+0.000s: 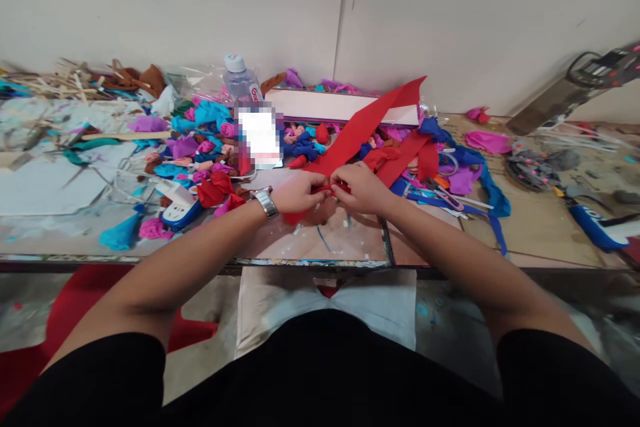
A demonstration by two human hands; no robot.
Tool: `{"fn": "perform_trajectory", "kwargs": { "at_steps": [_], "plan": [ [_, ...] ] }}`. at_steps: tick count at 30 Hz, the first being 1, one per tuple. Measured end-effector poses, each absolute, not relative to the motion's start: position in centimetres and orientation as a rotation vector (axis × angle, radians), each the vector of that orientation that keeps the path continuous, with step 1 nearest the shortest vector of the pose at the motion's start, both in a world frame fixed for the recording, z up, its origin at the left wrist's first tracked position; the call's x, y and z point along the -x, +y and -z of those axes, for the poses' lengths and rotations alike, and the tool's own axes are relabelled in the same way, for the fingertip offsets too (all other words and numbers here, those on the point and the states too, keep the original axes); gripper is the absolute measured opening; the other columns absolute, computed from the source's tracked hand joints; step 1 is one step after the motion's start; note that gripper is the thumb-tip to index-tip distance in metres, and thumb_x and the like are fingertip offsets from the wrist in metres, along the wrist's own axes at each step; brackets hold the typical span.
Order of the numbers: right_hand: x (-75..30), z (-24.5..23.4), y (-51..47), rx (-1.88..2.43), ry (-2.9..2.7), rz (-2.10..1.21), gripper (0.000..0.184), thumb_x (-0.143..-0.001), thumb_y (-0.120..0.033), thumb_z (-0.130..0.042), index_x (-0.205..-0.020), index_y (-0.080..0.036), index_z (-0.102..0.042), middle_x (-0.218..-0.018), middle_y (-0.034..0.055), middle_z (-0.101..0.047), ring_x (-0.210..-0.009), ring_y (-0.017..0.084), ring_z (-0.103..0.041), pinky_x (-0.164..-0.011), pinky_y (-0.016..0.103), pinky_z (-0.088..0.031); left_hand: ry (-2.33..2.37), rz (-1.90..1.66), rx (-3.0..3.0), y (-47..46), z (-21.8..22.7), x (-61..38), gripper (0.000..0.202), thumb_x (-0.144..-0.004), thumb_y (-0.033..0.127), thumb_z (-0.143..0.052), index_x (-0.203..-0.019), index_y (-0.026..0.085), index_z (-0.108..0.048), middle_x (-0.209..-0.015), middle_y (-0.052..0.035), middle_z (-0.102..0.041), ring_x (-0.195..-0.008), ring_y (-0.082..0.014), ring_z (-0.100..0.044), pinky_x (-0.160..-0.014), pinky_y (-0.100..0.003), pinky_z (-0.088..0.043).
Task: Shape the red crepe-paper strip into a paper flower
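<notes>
Two hands meet over the bench (350,243), near the middle of its front edge. Left hand (303,191): fingers and thumb closed in a pinch on a small red piece (334,193). Right hand (359,188): likewise pinched on the same piece, fingertips nearly touching the left's. Exact fold or twist hidden by the fingers.

Stock: a wide red strip (367,125) runs from just behind the hands obliquely toward the bench's back edge, crossing a long white panel (310,105). A second red strip (406,159) lies to its right. Whether either joins the pinched piece: cannot tell.

Progress (judgement): many small bunched pieces (300,148) in blue, pink, purple and red lie between the hands and the back edge, and look already shaped. The red piece in hand appears partly worked, not yet released. Both red strips are largely flat, so material seems left to work; total wanted unknown.

Left of the hands: a pixelated bright rectangle (260,137), with a bottle (237,80) behind it, toward the back edge.
</notes>
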State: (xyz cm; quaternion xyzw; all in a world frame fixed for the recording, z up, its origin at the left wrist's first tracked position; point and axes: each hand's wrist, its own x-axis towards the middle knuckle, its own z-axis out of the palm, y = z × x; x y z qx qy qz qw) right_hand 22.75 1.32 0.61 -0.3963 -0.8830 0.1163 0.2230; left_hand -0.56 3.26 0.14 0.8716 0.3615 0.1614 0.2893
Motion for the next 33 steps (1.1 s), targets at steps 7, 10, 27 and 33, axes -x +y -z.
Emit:
{"fn": "perform_trajectory", "kwargs": {
  "at_steps": [7,10,27,33],
  "plan": [
    [-23.6,1.4,1.1,1.071,-2.338,-0.422,0.015,-0.101,-0.031,-0.06,-0.099,-0.021,-0.07,-0.095,0.0072,-0.078,-0.085,0.023,-0.062,-0.09,0.041,-0.038,0.966,-0.391,-2.303,3.4,0.3,0.4,0.037,-0.094,0.051,-0.061,-0.08,0.017,-0.064,-0.07,-0.0001,-0.066,-0.063,-0.012,-0.053,-0.063,-0.028,-0.035],
    [-23.9,1.4,0.9,1.06,-2.337,-0.448,0.017,-0.101,-0.034,-0.061,-0.1,-0.021,-0.072,-0.096,0.0073,-0.079,-0.086,0.023,-0.063,-0.092,0.042,-0.039,0.978,-0.406,-2.289,3.3,0.5,0.3,0.038,-0.093,0.051,-0.063,-0.075,0.018,-0.061,-0.065,0.0015,-0.061,-0.06,-0.0108,-0.05,-0.06,-0.027,-0.033],
    [-24.1,1.5,0.1,0.991,-2.337,-0.452,0.013,-0.099,-0.031,-0.062,-0.096,-0.021,-0.07,-0.094,0.006,-0.079,-0.083,0.021,-0.062,-0.089,0.039,-0.038,0.785,-0.269,-1.768,2.7,1.0,0.3,0.038,-0.092,0.052,-0.069,-0.096,0.014,-0.075,-0.093,-0.0095,-0.085,-0.08,-0.0213,-0.082,-0.072,-0.027,-0.065],
    [-24.1,1.5,0.0,0.959,-2.343,-0.416,0.01,-0.098,-0.028,-0.061,-0.095,-0.021,-0.068,-0.091,0.0056,-0.076,-0.082,0.021,-0.061,-0.087,0.039,-0.038,0.781,-0.249,-1.771,2.4,0.4,0.2,0.031,-0.086,0.045,-0.072,-0.092,0.015,-0.072,-0.087,-0.0058,-0.082,-0.076,-0.0188,-0.078,-0.069,-0.025,-0.061]
  ]
}}
